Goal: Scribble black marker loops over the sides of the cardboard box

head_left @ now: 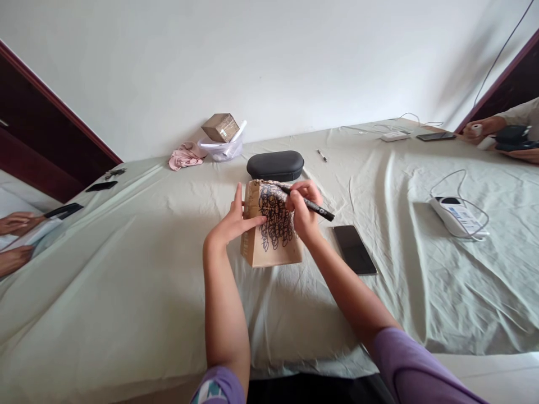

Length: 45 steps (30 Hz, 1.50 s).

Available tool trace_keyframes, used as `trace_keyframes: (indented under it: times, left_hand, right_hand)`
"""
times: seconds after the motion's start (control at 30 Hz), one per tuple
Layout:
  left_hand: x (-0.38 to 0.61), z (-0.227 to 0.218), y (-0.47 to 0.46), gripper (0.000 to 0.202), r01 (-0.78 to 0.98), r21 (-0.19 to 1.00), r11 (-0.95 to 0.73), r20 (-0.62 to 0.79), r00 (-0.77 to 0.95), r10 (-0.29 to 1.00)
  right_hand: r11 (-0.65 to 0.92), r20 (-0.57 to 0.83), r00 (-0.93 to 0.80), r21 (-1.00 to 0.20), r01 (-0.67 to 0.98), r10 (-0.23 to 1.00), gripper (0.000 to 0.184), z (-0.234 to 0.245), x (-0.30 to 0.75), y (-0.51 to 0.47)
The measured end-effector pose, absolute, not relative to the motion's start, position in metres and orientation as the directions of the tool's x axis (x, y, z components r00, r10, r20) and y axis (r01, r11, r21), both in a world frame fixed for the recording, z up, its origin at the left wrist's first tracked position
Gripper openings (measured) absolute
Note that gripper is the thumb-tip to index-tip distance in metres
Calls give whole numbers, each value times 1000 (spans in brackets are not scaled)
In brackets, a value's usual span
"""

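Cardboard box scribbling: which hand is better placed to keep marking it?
Right. The right hand already grips the black marker, tip on the cardboard box; the left hand just steadies its side.

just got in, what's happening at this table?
A person is scribbling on a small cardboard box with a black marker. The right hand grips the marker, tip on the top of the box, which is already covered in dark loops. The left hand steadies the box's left side on the cloth-covered table. A phone lies just to the right, a dark case behind. Other people's hands show at both edges.
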<state>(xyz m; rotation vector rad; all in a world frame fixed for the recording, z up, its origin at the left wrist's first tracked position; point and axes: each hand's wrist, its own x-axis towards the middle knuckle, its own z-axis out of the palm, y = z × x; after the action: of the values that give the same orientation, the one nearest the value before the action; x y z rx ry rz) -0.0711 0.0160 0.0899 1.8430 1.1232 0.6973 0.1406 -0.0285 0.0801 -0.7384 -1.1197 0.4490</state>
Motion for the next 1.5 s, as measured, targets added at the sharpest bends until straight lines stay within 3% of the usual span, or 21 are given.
trace_keyframes:
  times: [0.1, 0.2, 0.27, 0.37, 0.47, 0.53, 0.6, 0.67, 0.73, 0.8, 0.97, 1.2, 1.5]
  left_hand:
    - [-82, 81, 25, 152, 406, 882, -240, 57, 413, 909]
    - [-89, 74, 32, 160, 427, 845, -323, 159, 376, 913]
    - [-91, 71, 34, 160, 459, 833, -307, 154, 341, 927]
    - [-92, 71, 33, 161, 482, 839, -251, 94, 327, 940]
    - [-92, 70, 33, 160, 487, 840, -239, 77, 330, 941]
    - [-92, 68, 34, 161, 476, 845, -242, 80, 335, 939]
    - [-92, 66, 35, 161, 466, 850, -243, 81, 341, 937]
    - [-92, 64, 36, 160, 458, 855, -244, 79, 349, 934]
    - [-92, 64, 36, 158, 453, 856, -247, 77, 361, 929]
    - [-91, 64, 36, 156, 449, 857, -252, 77, 373, 925]
    - [-90, 62, 38, 154, 447, 857, -255, 83, 368, 926]
    - [-88, 60, 38, 150, 435, 866, -246, 82, 361, 929]
    - [-89, 59, 39, 153, 410, 879, -244, 82, 374, 924]
  right_hand:
    - [620, 541, 493, -785, 5, 681, 26, 86, 169, -17]
    - [455, 429, 495, -887, 75, 755, 29, 90, 209, -12]
    - [320, 331, 399, -943, 96, 855, 40, 91, 237, -14]
    - [110, 104, 147, -993, -36, 984, 70, 90, 265, -23]
    - [21, 20, 4, -994, -110, 1000, 65, 86, 272, -26]
    - [-14, -14, 38, -1000, 1, 999, 53, 82, 269, -22]
    - [-119, -101, 81, -959, 258, 992, 40, 74, 264, -15]
    - [-248, -207, 137, -825, 508, 969, 34, 63, 261, -5]
    - [-340, -262, 219, -680, 649, 940, 34, 51, 261, 3]
    - [-397, -277, 285, -585, 707, 918, 32, 42, 263, 8]
    - [-454, -323, 338, -423, 784, 884, 7, 33, 266, 12]
    - [-460, -237, 398, -349, 816, 886, 32, 22, 261, 14]
    - [-459, -212, 408, -355, 815, 888, 30, 8, 259, 22]
